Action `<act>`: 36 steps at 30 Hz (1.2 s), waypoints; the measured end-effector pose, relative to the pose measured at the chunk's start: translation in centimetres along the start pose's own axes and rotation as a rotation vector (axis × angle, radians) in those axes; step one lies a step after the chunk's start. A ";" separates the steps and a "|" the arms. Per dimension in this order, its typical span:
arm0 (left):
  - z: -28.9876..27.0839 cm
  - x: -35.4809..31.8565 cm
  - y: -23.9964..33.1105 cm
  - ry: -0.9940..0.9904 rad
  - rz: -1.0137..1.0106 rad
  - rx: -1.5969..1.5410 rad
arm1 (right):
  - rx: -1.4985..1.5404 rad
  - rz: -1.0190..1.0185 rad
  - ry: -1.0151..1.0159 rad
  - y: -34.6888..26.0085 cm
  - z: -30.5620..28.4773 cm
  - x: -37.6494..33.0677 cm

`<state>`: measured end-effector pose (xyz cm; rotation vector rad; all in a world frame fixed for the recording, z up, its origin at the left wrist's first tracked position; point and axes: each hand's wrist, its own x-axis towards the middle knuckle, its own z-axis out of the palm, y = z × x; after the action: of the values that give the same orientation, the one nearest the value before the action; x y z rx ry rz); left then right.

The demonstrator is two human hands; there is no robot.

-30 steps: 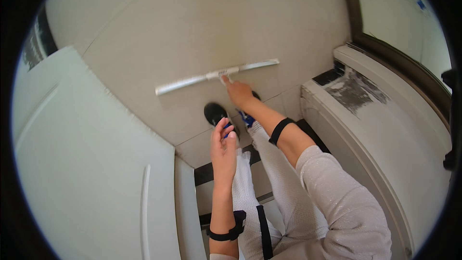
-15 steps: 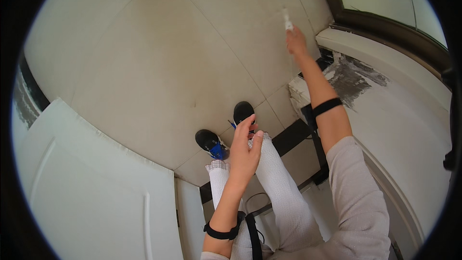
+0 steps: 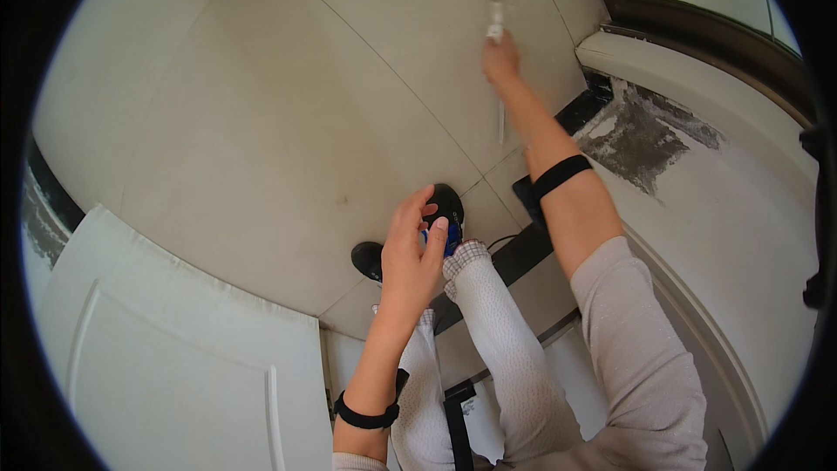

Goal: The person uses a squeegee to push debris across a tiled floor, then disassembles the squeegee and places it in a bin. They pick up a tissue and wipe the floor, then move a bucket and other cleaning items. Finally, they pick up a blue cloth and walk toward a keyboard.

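Head view: right hand point(image 3: 500, 59) clenched on thin white rod point(image 3: 494, 0), arm stretched over tiled floor point(image 3: 261, 122). Left hand point(image 3: 410, 253) hung released, empty. Advisable: firm grip, steady footing.

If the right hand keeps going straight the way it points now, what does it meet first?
The right hand grips a thin white rod and points up the picture, away from the body. Along that line only bare tiled floor shows up to the frame's edge, though depth is hard to judge here.
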<state>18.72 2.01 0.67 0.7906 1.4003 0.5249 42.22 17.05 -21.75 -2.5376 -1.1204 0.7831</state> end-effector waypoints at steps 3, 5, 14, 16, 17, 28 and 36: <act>-0.2 -1.8 -0.5 0.013 -0.036 0.017 | -0.163 -0.131 -0.205 -3.9 2.3 -7.9; 0.1 -3.2 -0.7 0.000 -0.083 -0.063 | -0.259 -0.116 -0.365 -4.5 2.9 -12.7; -1.1 -12.2 -5.0 0.140 -0.095 -0.178 | -0.522 -0.669 -0.693 -0.5 5.8 -28.3; -1.4 -13.9 -6.1 0.188 -0.131 -0.235 | -0.622 -0.722 -0.780 0.9 5.8 -30.7; -1.5 -14.5 -6.4 0.207 -0.150 -0.254 | -0.671 -0.760 -0.820 1.2 6.0 -31.4; 1.1 -23.5 -9.2 0.253 -0.167 -0.393 | -0.852 -0.677 -0.769 10.8 0.5 -33.0; 3.3 -28.0 -12.1 0.232 -0.132 -0.381 | -0.203 -0.516 -0.878 6.0 0.1 -41.7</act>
<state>16.94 -27.14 10.03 0.3352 1.4917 0.7705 22.52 -17.89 -8.96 -1.8471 -2.0704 1.7434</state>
